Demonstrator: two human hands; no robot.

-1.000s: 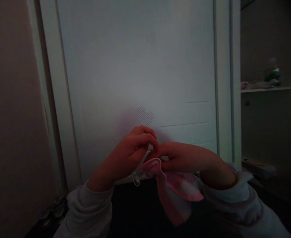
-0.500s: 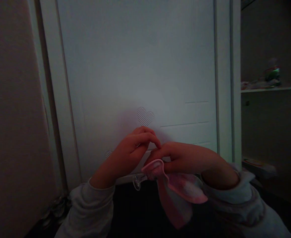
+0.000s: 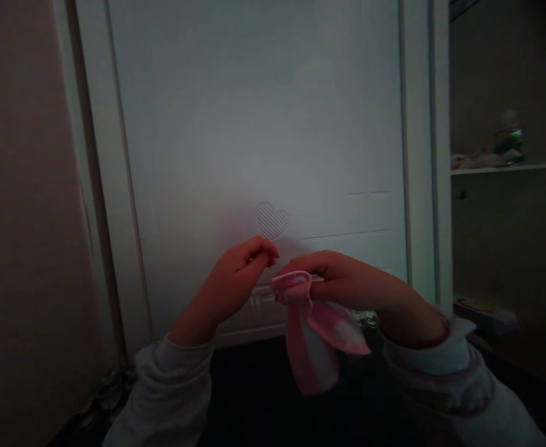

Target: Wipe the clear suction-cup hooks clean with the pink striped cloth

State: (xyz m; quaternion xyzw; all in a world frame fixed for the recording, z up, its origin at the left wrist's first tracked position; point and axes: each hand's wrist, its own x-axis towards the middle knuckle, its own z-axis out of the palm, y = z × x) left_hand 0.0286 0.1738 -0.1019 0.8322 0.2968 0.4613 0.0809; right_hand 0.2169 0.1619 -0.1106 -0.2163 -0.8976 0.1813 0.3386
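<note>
My right hand (image 3: 342, 279) is closed on a pink and white cloth piece (image 3: 312, 347), which looks like a bow or a pair of fabric ears. Its gathered top is at the fingers and two loose ends hang below. A small clear, shiny item (image 3: 259, 299) shows at the left side of the gathered part; its shape is hard to tell. Just to the left, apart from the cloth, my left hand (image 3: 240, 276) has its fingertips pinched together. Whatever they hold, if anything, is too small or hidden to name.
A pale panel (image 3: 254, 124) with engraved hearts and lines stands upright in front of my hands. At the right, a narrow shelf (image 3: 500, 169) bears small items, with a white box (image 3: 487, 316) lower down. Below my hands is a dark surface (image 3: 254, 397).
My left hand has drawn away from my right hand, and its fingers have curled into a pinch. My right hand and the cloth have risen slightly, and the loose ends have swung left.
</note>
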